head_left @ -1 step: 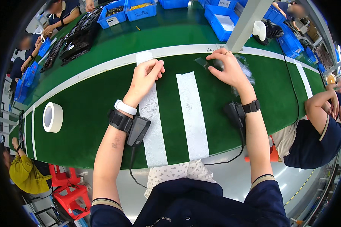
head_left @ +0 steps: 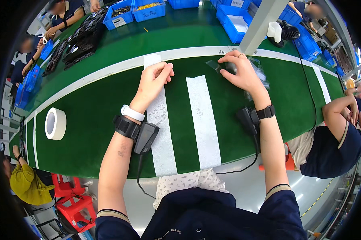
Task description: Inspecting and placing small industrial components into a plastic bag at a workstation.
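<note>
Hands and things matched the earlier frame, any shift too slight to tell. Of 2 white strips, the longer strip (head_left: 162, 138) lay left of the shorter strip (head_left: 203, 120). Left of that landmark, the left hand (head_left: 154, 80) was curled narrow, its contents impossible to tell; right of it, the right hand (head_left: 243, 74) arched half-wide by clear film (head_left: 261, 75). 1 tape roll (head_left: 59, 125) sat far left.

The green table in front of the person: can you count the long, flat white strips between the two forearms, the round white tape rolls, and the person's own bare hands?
Long flat white strips: 2
Round white tape roll: 1
Person's bare hands, left hand and right hand: 2
Total: 5
</note>
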### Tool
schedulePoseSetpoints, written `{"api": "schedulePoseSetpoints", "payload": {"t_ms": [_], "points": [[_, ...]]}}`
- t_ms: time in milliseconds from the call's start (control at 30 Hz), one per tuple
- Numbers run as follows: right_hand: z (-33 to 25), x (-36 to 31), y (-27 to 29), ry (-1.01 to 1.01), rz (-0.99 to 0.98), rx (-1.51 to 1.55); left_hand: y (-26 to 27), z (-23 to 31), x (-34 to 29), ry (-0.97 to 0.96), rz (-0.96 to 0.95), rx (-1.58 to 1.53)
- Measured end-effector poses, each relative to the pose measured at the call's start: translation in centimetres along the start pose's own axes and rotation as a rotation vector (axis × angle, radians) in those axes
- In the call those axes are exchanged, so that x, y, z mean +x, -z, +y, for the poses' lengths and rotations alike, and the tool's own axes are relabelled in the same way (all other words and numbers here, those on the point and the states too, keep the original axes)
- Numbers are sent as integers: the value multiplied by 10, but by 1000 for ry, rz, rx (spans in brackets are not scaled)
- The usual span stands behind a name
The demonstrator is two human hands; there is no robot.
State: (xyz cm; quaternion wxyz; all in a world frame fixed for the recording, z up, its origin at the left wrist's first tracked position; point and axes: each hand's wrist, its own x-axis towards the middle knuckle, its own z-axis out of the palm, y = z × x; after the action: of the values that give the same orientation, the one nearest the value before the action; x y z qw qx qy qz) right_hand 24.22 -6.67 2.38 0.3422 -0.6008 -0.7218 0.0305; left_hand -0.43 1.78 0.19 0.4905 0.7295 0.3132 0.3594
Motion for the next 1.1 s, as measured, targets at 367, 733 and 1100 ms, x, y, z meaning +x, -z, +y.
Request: {"api": "schedulePoseSetpoints", "payload": {"t_ms": [367,733,1100], "points": [[4,4,3,72,123,28,-1,1,0,20,-3,-3],[19,-1,8,-110,303,-291,-1,-2,-1,32,3,-1],[25,-3,10,-193,284,-257,-1,1,-2,25,9,16]]}}
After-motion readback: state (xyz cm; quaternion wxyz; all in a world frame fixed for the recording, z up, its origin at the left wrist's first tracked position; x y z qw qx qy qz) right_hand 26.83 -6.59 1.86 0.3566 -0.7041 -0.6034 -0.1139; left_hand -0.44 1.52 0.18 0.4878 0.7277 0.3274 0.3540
